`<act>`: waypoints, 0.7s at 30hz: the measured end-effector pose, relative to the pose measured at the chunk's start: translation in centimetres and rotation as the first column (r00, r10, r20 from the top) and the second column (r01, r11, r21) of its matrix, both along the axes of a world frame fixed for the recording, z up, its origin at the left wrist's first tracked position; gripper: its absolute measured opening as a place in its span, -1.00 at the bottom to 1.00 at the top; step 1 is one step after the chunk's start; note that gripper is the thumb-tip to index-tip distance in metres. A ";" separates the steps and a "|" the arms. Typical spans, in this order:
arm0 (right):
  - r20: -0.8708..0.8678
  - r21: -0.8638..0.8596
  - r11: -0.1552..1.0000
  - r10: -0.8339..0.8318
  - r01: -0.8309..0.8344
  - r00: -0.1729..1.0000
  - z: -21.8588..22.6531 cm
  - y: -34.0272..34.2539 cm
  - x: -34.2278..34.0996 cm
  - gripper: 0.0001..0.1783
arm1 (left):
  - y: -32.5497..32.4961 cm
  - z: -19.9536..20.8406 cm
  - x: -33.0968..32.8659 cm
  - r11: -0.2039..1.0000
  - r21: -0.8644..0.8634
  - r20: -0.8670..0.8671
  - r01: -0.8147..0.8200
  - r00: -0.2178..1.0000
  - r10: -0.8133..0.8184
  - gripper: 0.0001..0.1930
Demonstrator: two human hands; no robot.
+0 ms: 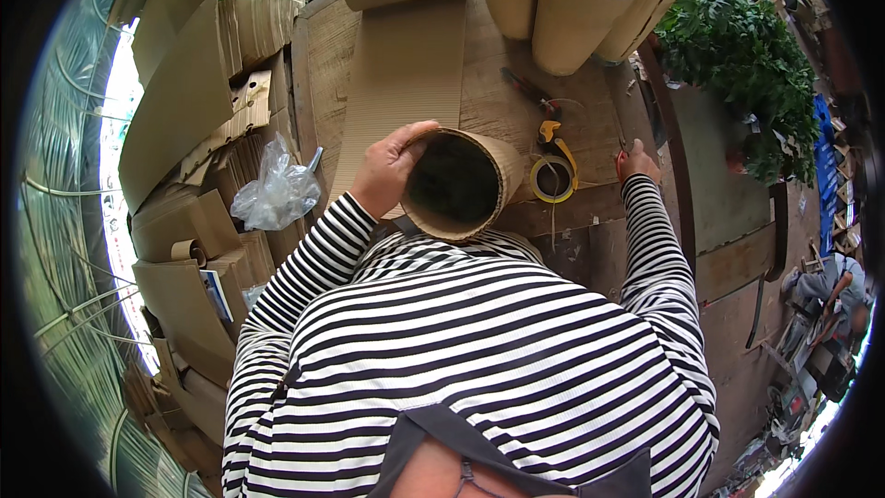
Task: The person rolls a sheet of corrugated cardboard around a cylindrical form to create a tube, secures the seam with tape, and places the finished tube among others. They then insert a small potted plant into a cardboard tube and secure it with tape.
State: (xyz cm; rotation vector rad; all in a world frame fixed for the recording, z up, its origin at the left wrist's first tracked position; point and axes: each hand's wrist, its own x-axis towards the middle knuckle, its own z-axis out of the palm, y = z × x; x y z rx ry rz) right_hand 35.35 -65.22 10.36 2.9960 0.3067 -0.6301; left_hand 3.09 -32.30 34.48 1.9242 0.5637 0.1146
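Just in front of the striped shirt (479,314) is a corrugated cardboard tube (505,164), its mouth turned up toward the wearer and dark green matter inside; its base is hidden. On the tube's upper left rim, the left hand (385,168) is partly curled, holding the edge. A light, even grip should serve best, since a hard pinch could crease the wall.

Just right of the tube lies a yellow tape roll (536,186) with a thin strand across it; that strand is best kept clear of any tool. Farther right of the tube, the right hand (640,162) is closed around something red-handled, probably scissors (619,164); any blade would be safest pointed away from the left fingers.

Beyond the tube, a corrugated sheet (404,60) runs along the tabletop (498,41) to a rolled far end, better left flat and uncreased. Beyond and right of the tube rise larger cardboard cylinders (579,23), and past them, leafy greens (737,65).
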 end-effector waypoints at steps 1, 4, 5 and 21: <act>-0.087 -0.028 0.999 -0.047 0.044 0.995 -1.8 -0.7 0.3 -0.40 | -0.1 0.1 0.4 1.000 -0.005 0.010 -0.008 1.000 0.008 -0.67; -0.136 -0.134 0.991 0.001 -0.020 0.991 -3.2 -0.1 -1.0 -0.36 | -0.1 0.6 0.2 1.000 0.007 -0.005 -0.022 1.000 0.022 -0.66; -0.180 -0.176 0.982 0.034 -0.066 0.983 -1.9 1.5 -1.4 -0.35 | -0.2 0.7 -0.5 0.999 -0.003 -0.019 -0.044 0.999 0.044 -0.65; -0.098 0.309 0.777 0.599 -0.548 0.795 0.5 9.3 -14.9 -0.82 | 0.4 0.5 -1.5 0.992 -0.092 0.020 -0.086 0.996 0.088 -0.63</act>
